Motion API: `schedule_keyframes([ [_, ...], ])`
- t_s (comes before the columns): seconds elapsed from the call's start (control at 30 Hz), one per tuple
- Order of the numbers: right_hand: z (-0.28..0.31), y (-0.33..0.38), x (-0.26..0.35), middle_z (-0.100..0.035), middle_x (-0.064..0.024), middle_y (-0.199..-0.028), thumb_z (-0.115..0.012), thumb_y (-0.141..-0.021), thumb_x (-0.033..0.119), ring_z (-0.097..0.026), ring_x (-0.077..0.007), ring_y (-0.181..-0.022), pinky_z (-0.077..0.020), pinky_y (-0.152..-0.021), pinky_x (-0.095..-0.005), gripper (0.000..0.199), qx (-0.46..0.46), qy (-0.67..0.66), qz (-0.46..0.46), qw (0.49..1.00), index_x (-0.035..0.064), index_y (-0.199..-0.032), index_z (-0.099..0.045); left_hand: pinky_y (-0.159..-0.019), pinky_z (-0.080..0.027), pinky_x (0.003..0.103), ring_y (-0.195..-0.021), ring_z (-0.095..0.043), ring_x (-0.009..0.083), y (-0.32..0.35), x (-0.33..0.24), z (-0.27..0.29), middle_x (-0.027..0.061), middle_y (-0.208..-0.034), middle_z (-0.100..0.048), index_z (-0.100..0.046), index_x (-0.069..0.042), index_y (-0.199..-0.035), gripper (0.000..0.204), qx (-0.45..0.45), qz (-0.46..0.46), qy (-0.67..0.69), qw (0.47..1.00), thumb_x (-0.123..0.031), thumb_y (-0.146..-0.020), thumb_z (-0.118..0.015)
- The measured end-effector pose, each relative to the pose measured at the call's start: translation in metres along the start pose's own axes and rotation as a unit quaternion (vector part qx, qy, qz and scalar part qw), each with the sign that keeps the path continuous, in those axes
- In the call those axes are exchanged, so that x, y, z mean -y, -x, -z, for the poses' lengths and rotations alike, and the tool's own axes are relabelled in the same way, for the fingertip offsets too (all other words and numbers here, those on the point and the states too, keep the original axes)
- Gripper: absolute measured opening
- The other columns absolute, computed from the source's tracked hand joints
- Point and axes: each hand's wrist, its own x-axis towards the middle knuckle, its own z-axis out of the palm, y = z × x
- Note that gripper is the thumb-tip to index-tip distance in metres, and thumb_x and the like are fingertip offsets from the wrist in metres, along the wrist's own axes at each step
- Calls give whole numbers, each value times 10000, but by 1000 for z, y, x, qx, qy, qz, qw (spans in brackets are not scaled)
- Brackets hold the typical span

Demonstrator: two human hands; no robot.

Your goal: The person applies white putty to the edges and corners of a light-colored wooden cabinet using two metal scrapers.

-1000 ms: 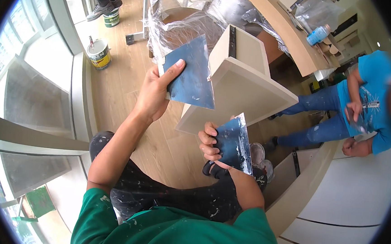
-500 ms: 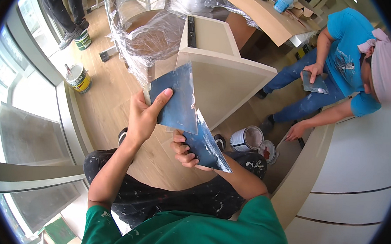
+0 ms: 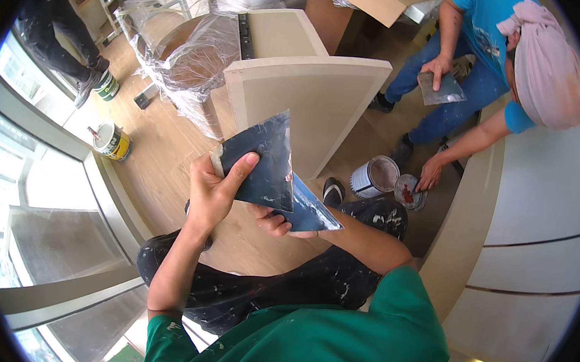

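Thumb on top, my left hand point(image 3: 212, 190) grips a broad, thin, dark blue-grey putty scraper point(image 3: 265, 169). Behind and below it, my right hand point(image 3: 272, 222) is closed around a second, bluer putty scraper point(image 3: 313, 213) with white putty smeared along its face. The left blade overlaps the right one, hiding part of it and some right-hand fingers. Whether the blades touch, I cannot tell. Beyond my hands stands a cream panel point(image 3: 302, 101) joined to a box-like piece with a black strip.
At right, a co-worker in blue holds a similar scraper point(image 3: 442, 89) and reaches to a small tub point(image 3: 408, 192) beside a putty bucket point(image 3: 375, 176). A paint can point(image 3: 112, 142) stands by the windows at left. Plastic-wrapped furniture point(image 3: 184, 52) is behind the panel. Another person stands far left.
My left scraper has turned and now covers more of the right one, which shows less putty. My view has shifted. The co-worker's lower hand has reached the small tub.
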Motion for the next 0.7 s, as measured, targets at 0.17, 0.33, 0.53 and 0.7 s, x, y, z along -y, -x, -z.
schedule_keyframes([
  [0.17, 23, 6, 3, -592, -52, -888, -504, -997, 464, -537, -210, -684, -404, -487, -316, 356, -72, 54, 96, 991, 135, -1105, -590, -599, -510, 224, -671, -629, 68, 21, -5, -27, 47, -768, -710, -685, 55, -949, 179, 88, 88, 38, 991, -124, -949, -701],
  [0.33, 64, -29, -21, -645, -75, -996, -603, -958, 441, -640, -191, -832, -543, -689, -303, 400, -177, 231, 242, 926, 93, -1155, -610, -571, -450, 240, -670, -575, 57, 33, 9, -41, 6, -736, -669, -704, 22, -929, 208, 139, -2, -55, 989, -180, -916, -751],
  [0.53, -33, 10, 20, -428, 45, -697, -543, -973, 575, -459, -105, -646, -330, -530, -237, 443, -140, 75, 59, 986, 206, -742, -462, -567, -520, 225, -604, -583, 122, 14, 0, 11, 25, -703, -559, -484, -20, -1241, 256, 60, 85, 486, 868, -195, -1053, -484],
  [0.7, -71, 33, 26, -489, 22, -773, -482, -1005, 500, -567, -147, -683, -601, -619, -367, 339, -84, 126, 117, 982, 185, -909, -562, -401, -358, 219, -460, -494, 94, 2, -14, 26, 16, -564, -501, -447, -64, -1026, 112, 152, 141, 755, 622, -89, -1065, -346],
])
